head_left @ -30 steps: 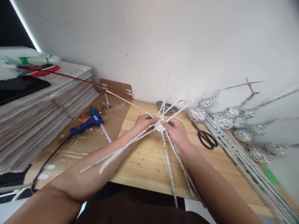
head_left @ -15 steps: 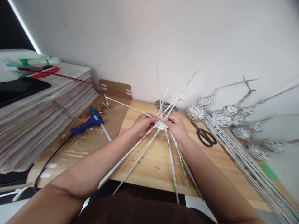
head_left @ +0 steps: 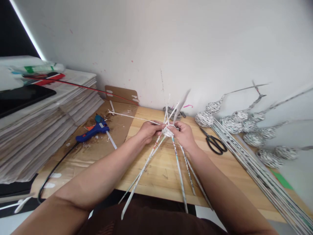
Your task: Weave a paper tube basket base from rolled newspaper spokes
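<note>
Between my hands, above the wooden table, is a small woven paper base (head_left: 169, 130) with rolled newspaper tubes (head_left: 179, 169) spreading out from it like spokes. My left hand (head_left: 151, 131) pinches its left side, thumb and fingers at the roots of the tubes. On the opposite side, my right hand (head_left: 183, 133) grips the woven base with the thumb on top and fingers curled behind. One pale tube beside the right fingers is smeared by motion. Several tubes hang toward my body; others point at the wall. The fingers' undersides are hidden.
A blue glue gun (head_left: 93, 131) lies on stained cardboard (head_left: 70, 166) at left, near stacked newspapers (head_left: 49, 124). Black scissors (head_left: 215, 143), a bundle of paper tubes (head_left: 254, 173) and several woven gourd-like paper shapes (head_left: 205, 118) lie at right. The wall (head_left: 156, 42) stands behind.
The tube at the upper right has swung leftward and blurred. A lower-left tube has shifted right, crossing another, and the left-pointing tube has dipped. Both hands remain on the woven base.
</note>
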`<state>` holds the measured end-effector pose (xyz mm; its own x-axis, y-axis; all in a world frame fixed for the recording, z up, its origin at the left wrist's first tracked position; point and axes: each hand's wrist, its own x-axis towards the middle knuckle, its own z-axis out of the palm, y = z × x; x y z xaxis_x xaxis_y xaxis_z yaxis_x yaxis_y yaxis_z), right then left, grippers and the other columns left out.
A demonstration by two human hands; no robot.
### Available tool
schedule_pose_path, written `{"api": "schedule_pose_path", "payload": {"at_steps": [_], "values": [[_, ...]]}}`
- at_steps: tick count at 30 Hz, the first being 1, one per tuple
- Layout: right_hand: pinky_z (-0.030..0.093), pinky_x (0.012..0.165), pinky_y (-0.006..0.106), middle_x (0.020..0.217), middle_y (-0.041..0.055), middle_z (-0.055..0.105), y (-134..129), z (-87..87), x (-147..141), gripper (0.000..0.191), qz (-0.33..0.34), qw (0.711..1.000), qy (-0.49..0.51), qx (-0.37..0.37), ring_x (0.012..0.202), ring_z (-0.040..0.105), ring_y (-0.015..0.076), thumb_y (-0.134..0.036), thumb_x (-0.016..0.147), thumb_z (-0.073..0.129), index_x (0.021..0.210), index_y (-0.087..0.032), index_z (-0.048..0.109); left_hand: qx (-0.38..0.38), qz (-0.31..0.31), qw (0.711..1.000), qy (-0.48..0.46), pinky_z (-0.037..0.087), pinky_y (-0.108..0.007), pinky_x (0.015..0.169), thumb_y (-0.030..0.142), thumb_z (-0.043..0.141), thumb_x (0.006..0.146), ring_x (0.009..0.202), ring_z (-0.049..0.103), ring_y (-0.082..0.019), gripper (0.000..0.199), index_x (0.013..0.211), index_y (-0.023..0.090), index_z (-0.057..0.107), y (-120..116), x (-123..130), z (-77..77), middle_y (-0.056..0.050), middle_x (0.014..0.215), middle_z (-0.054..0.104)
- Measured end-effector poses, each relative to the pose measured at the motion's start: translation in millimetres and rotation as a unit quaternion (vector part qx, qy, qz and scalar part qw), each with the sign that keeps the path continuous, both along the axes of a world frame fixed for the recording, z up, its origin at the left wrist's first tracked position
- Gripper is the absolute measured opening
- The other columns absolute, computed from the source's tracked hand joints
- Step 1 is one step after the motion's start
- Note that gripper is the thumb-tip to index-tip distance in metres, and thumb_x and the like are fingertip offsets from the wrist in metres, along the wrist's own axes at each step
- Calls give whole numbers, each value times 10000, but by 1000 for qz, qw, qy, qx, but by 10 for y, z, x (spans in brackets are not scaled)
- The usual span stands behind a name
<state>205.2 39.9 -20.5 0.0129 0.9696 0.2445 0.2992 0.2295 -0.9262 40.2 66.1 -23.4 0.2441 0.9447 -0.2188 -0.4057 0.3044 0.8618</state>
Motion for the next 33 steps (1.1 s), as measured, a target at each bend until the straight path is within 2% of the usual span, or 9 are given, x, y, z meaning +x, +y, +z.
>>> {"api": "schedule_pose_path", "payload": {"at_steps": [6, 11, 17, 21, 26, 33], "values": [[494, 659, 312, 810, 52, 745, -35, 33, -22, 219, -14, 999, -31, 10, 697, 643, 196, -362, 748, 702, 875, -191, 754, -26, -44, 999, -12, 501, -187, 515, 96, 851, 545, 582, 640, -125, 214, 708, 68, 715, -4, -15, 54, -73, 663, 693], [493, 651, 301, 813, 51, 751, -44, 18, -17, 204, -17, 999, -36, -2, 712, 656, 199, -360, 748, 702, 853, -196, 760, -43, -18, 999, 12, 521, -179, 528, -7, 819, 536, 566, 648, -119, 217, 634, 98, 656, -51, -20, 117, -43, 614, 674], [448, 538, 278, 656, 15, 681, -57, 30, -21, 257, -2, 998, 38, -55, 560, 569, 154, -427, 704, 735, 793, -185, 737, -9, -15, 1000, 18, 571, -241, 611, 48, 853, 511, 609, 664, -144, 238, 640, 91, 658, -76, 8, 97, -50, 639, 686], [418, 487, 263, 628, -4, 646, -78, 47, -69, 319, 19, 989, 123, -80, 518, 530, 134, -468, 681, 754, 808, -182, 693, -15, -6, 999, 33, 578, -246, 617, 26, 843, 511, 607, 666, -143, 239, 634, 87, 648, -75, 24, 91, -49, 637, 676], [395, 475, 256, 586, -34, 599, -67, 13, -87, 319, 18, 982, 164, -87, 500, 503, 120, -437, 643, 790, 766, -186, 637, -8, -4, 999, 36, 577, -243, 611, 15, 823, 539, 588, 667, -142, 218, 634, 88, 640, -106, 33, 106, -49, 627, 671], [441, 537, 267, 652, -28, 629, -50, -15, -66, 338, 37, 981, 169, -88, 547, 542, 125, -440, 651, 792, 817, -194, 631, -1, -12, 999, 52, 569, -235, 594, 62, 864, 512, 587, 659, -134, 258, 643, 93, 645, -107, 24, 104, -43, 626, 665]]}}
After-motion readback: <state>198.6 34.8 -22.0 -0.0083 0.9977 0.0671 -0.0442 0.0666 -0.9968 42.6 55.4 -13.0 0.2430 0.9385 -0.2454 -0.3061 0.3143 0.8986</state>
